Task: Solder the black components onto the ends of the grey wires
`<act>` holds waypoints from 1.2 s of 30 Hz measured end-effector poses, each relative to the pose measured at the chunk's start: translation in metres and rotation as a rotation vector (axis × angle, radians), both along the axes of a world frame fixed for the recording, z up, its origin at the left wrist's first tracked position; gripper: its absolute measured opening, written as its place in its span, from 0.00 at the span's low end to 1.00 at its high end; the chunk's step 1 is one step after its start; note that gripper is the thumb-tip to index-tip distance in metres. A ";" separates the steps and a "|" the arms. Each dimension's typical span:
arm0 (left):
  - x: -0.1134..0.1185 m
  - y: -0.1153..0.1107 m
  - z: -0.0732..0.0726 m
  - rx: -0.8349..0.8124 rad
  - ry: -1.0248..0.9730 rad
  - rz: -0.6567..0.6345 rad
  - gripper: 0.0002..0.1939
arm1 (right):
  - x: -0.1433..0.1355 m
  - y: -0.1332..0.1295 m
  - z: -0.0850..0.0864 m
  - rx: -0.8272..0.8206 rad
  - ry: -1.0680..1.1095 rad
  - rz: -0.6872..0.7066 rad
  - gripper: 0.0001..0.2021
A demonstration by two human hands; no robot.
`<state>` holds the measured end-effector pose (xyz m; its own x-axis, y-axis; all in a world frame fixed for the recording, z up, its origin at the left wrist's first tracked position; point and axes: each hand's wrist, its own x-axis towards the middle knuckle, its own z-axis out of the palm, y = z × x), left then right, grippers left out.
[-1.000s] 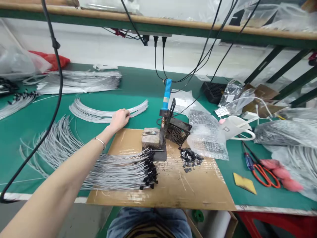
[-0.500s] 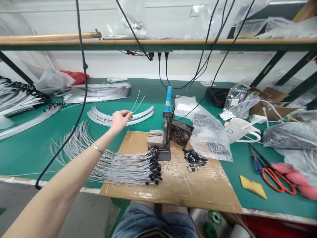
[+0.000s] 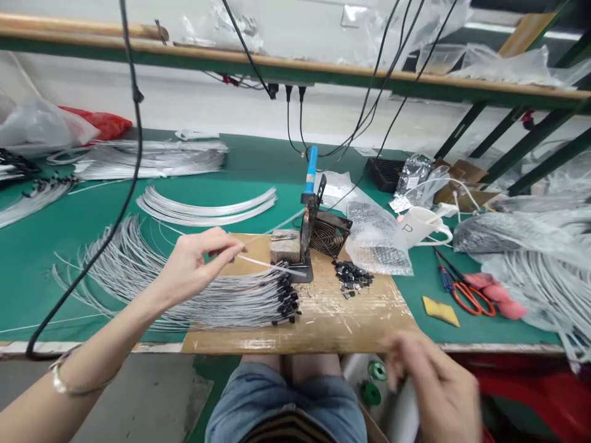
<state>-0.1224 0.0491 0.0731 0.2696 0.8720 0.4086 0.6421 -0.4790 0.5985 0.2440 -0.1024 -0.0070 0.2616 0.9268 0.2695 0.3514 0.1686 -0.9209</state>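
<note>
Over the green desk [image 3: 258, 163], our left hand [image 3: 189, 271] pinches pale wires [image 3: 253, 260] above the cardboard [image 3: 351, 326], ends best kept steady; we cannot tell whether our blurred right hand [image 3: 443, 387] grips anything

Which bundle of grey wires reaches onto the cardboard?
The loose bundle just beyond the person's lap, with black pieces at its right end; the other bundles lie off the cardboard.

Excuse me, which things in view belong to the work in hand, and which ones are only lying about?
Probably in the work: wires in the left hand, curved bundle, black-ended wires, blue-handled tool, black pieces, cardboard.

Probably just lying about: mug, scissors, yellow pad, red bag.
</note>
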 end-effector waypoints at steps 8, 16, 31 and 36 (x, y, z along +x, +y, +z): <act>0.023 -0.052 -0.018 0.015 0.130 -0.240 0.09 | -0.068 0.052 0.015 -0.142 0.045 0.504 0.11; 0.029 -0.044 -0.017 -0.022 0.126 -0.247 0.08 | -0.060 0.056 0.002 -0.195 0.028 0.482 0.09; 0.030 -0.035 -0.017 -0.351 0.154 -0.316 0.12 | -0.059 0.074 -0.003 -0.187 0.292 0.467 0.16; 0.029 -0.035 -0.013 -0.550 0.166 -0.398 0.21 | -0.057 0.083 0.001 -0.175 0.332 0.460 0.15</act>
<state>-0.0931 0.0141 0.0601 0.6324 0.7622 -0.1382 0.5848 -0.3528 0.7305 0.1872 -0.0198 -0.0064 -0.1329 0.9883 0.0748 -0.0337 0.0709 -0.9969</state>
